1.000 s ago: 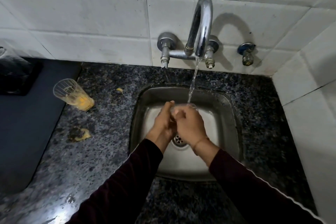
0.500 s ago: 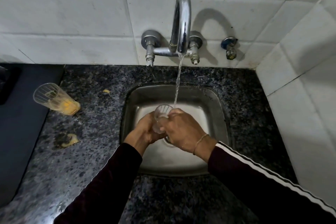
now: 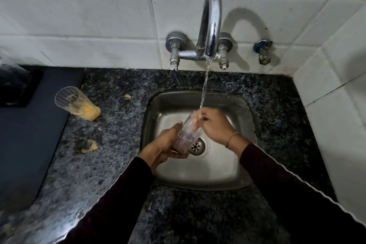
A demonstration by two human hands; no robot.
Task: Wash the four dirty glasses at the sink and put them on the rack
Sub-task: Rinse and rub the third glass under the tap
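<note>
A clear ribbed glass (image 3: 187, 134) is held tilted over the steel sink (image 3: 243, 174), under water running from the chrome tap (image 3: 211, 25). My left hand (image 3: 165, 144) grips its base from the left. My right hand (image 3: 214, 126) holds the rim, with fingers reaching into the glass where the water lands. A second glass (image 3: 77, 104), dirty with yellow residue, stands on the dark granite counter (image 3: 118, 164) left of the sink.
Yellow spills (image 3: 89, 146) and a small yellow scrap (image 3: 127, 96) lie on the counter. A dark mat (image 3: 25, 144) covers the left side, with a black tray (image 3: 17, 89) at its back. White tiled walls close the back and right.
The glass has been tilted and turned so its length shows. My right hand moved up to the rim and into the glass; my left hand shifted down to the base.
</note>
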